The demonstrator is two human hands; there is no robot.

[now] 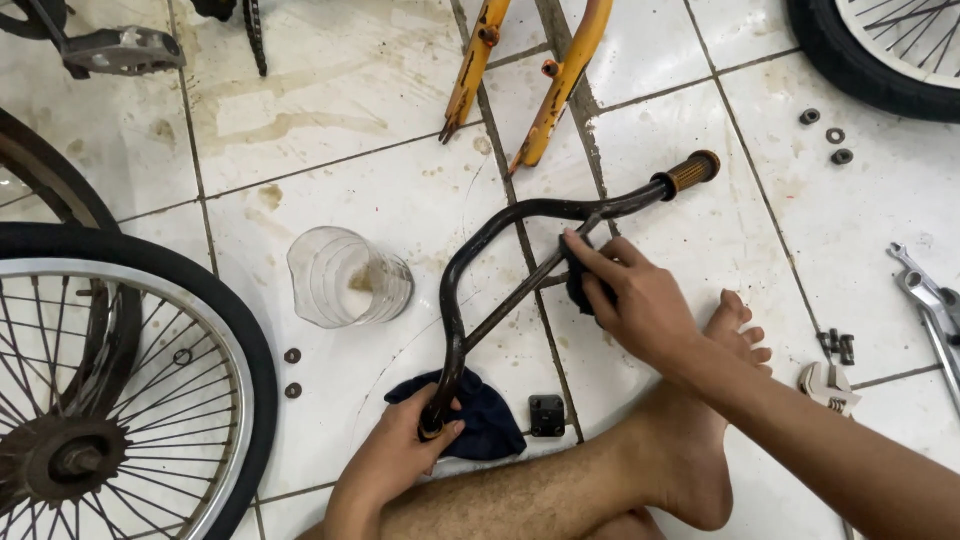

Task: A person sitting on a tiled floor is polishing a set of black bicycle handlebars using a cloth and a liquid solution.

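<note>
Gripping the black bicycle handlebar (497,228) at its near end, the left hand (392,462) was closed round it; the right hand (640,300) pinched a dark rag (578,285) against its crossbar.

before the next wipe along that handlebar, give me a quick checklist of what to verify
1. Left hand gripping the lower end of the black handlebar: ok, fingers wrapped round it.
2. Right hand pressing a dark rag on the crossbar: ok.
3. Orange grip seated on the far end: ok.
4. Clear plastic cup away from the bar: not ok, it lies on its side close beside the bend.
5. Loose washers out of the way: ok, they lie apart near the wheel.
6. How clean the bar is: cannot tell.
</note>
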